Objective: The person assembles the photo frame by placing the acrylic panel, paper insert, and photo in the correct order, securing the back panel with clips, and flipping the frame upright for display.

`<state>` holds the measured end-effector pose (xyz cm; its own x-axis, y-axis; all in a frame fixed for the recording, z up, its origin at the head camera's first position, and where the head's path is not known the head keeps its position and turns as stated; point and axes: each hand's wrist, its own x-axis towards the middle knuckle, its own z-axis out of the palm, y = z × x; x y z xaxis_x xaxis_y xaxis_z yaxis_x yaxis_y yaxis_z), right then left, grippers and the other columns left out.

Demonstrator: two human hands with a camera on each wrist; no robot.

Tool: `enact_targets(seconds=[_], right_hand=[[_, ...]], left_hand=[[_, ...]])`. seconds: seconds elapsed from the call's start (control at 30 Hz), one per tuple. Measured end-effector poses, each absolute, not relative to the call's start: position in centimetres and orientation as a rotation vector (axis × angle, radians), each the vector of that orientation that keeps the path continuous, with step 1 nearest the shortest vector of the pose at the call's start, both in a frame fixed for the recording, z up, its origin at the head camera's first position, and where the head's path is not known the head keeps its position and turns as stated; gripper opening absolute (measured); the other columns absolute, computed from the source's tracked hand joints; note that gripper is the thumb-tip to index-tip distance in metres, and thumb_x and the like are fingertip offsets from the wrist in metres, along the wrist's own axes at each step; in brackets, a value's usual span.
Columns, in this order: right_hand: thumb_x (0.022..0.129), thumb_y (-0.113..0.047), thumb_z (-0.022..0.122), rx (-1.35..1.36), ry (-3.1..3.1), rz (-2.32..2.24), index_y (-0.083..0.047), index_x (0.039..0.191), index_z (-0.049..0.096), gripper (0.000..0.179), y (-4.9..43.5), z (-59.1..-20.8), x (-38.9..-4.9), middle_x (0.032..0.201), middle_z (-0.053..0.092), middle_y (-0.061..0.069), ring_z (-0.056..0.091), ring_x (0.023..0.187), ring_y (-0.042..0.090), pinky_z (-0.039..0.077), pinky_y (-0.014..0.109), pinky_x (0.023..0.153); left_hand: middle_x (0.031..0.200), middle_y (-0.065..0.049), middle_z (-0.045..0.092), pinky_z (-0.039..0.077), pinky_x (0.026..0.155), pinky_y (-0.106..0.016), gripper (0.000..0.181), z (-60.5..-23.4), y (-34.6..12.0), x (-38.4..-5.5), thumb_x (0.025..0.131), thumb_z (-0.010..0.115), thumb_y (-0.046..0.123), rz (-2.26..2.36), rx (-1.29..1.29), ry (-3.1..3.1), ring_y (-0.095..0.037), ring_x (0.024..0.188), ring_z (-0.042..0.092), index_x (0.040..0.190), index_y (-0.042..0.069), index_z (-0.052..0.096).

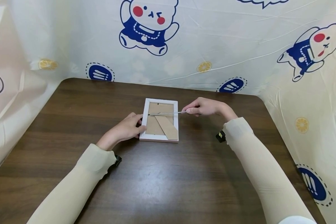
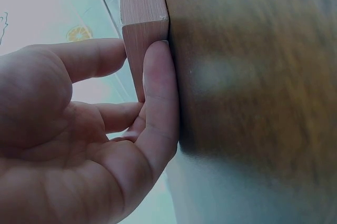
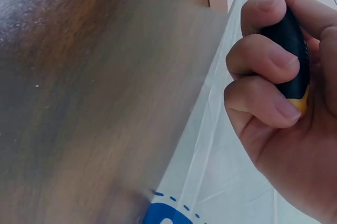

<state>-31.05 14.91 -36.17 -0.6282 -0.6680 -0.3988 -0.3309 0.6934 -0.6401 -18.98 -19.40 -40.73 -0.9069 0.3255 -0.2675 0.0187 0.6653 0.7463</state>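
A white picture frame (image 1: 175,123) lies face down on the table, its brown backing board (image 1: 153,125) and slanted stand leg (image 1: 168,130) facing up. My left hand (image 1: 125,128) grips the frame's left side, the thumb over the rim. Up close in the left wrist view, a finger presses along the side wall of the frame (image 2: 143,2). To the right of the frame, my right hand (image 1: 208,106) holds a screwdriver (image 1: 170,113). Its thin shaft reaches across the backing, the tip near the left inner edge. Curled fingers wrap the black and yellow handle (image 3: 289,71).
The dark wooden table (image 1: 156,193) extends around the frame on every side. A pale cartoon-printed sheet (image 1: 212,37) hangs behind the table and along both sides. Dark wrist straps (image 1: 221,136) show at the cuffs of both sleeves.
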Motion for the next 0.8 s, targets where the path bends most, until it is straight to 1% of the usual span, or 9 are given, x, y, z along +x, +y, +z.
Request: enact_targets(seconds=[0.17,0.3,0.43,0.6,0.8], right_hand=[[0.11,-0.033,0.06,-0.767,2.255,-0.725,-0.017,0.137,0.073,0.034,15.04,-36.44,-31.04,0.081,0.055,0.008,0.048,0.072,0.025,0.041,0.031,0.063],[0.111,-0.032,0.059,-0.766,2.245,-0.734,-0.015,0.138,0.072,0.035,15.0,-36.52,-31.02,0.078,0.053,0.007,0.044,0.066,0.019,0.04,0.029,0.06],[0.111,-0.032,0.059,-0.758,2.241,-0.734,-0.013,0.139,0.072,0.036,15.0,-36.51,-30.95,0.077,0.053,0.006,0.043,0.064,0.018,0.039,0.029,0.059],[0.111,-0.032,0.059,-0.748,2.251,-0.741,-0.016,0.138,0.073,0.034,15.11,-36.65,-31.02,0.076,0.054,0.009,0.042,0.063,0.018,0.038,0.028,0.058],[0.111,-0.032,0.058,-0.765,2.249,-0.754,-0.015,0.138,0.073,0.034,15.04,-36.8,-31.03,0.078,0.055,0.013,0.04,0.061,0.017,0.036,0.028,0.057]], left_hand=[[0.131,-0.026,0.042,0.064,0.075,-0.031,0.063,-40.75,-19.45,-18.95,0.107,0.059,0.015,1.117,0.267,2.5,-0.026,0.084,0.067,0.159,-0.011,0.034],[0.131,-0.027,0.042,0.064,0.075,-0.032,0.063,-40.76,-19.45,-18.92,0.107,0.059,0.015,1.119,0.264,2.498,-0.025,0.084,0.067,0.159,-0.011,0.033],[0.132,-0.026,0.042,0.064,0.076,-0.032,0.063,-40.87,-19.46,-19.01,0.108,0.058,0.015,1.121,0.255,2.492,-0.025,0.084,0.068,0.159,-0.011,0.033],[0.132,-0.026,0.043,0.063,0.076,-0.031,0.064,-40.89,-19.48,-19.1,0.108,0.058,0.015,1.111,0.247,2.492,-0.024,0.082,0.069,0.16,-0.01,0.032],[0.132,-0.027,0.042,0.064,0.076,-0.031,0.064,-40.85,-19.48,-19.06,0.107,0.057,0.015,1.119,0.258,2.495,-0.025,0.083,0.069,0.16,-0.011,0.032]])
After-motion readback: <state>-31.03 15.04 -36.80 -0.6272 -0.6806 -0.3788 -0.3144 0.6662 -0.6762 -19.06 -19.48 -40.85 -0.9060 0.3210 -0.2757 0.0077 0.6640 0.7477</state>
